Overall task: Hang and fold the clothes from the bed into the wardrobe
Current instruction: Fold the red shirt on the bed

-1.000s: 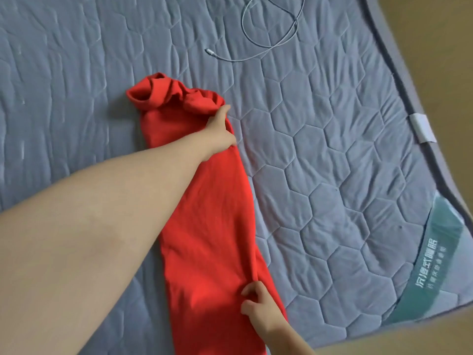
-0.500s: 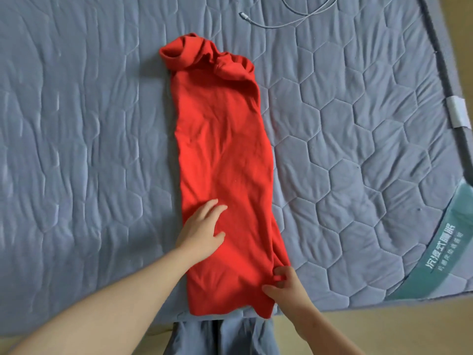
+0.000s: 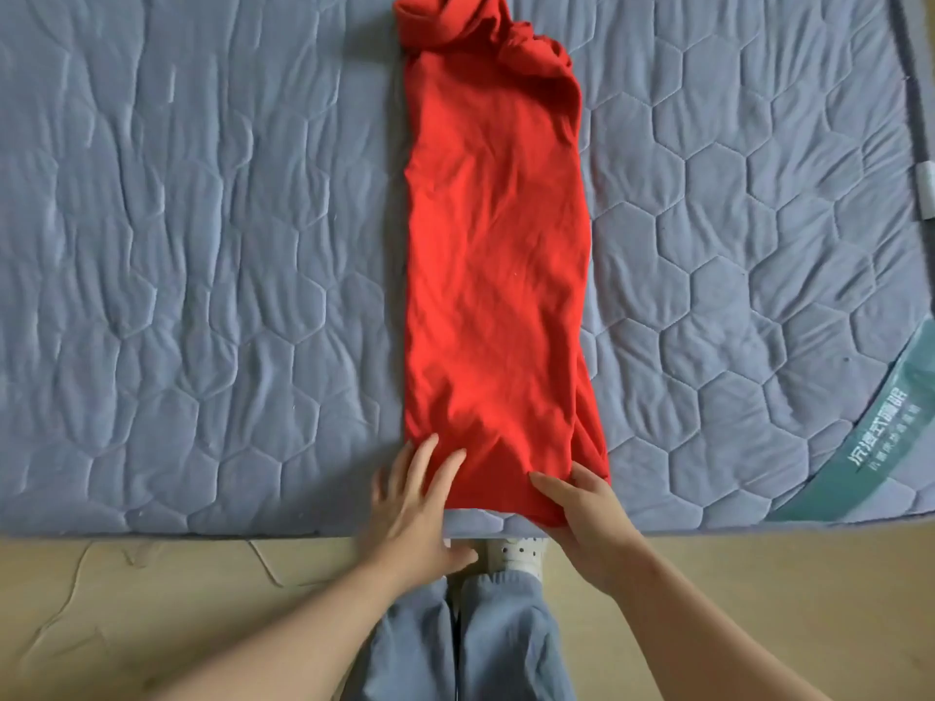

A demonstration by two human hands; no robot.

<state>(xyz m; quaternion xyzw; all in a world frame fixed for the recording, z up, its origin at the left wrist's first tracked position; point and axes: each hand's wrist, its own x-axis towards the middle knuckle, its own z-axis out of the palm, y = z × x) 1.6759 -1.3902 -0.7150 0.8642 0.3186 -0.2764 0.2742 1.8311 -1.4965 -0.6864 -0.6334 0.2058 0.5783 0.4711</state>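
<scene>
A red garment (image 3: 496, 245), folded lengthwise into a long narrow strip, lies flat on the grey-blue quilted mattress (image 3: 202, 245). Its bunched collar end is at the far top and its hem is at the near edge. My left hand (image 3: 415, 508) touches the hem's left corner with straight, spread fingers. My right hand (image 3: 582, 518) covers the hem's right corner, thumb on top of the cloth and fingers curled at its right edge, gripping it. The wardrobe is out of view.
The mattress edge runs across the frame just below the hem, with tan floor (image 3: 152, 599) in front of it. My legs in blue trousers (image 3: 455, 640) and a dotted sock (image 3: 516, 554) stand against the edge. A teal label (image 3: 880, 432) marks the mattress's right corner.
My left hand came back from the collar end, down the garment to the hem's left corner. My right hand stayed at the hem's right corner. The view shifted toward the mattress's near edge.
</scene>
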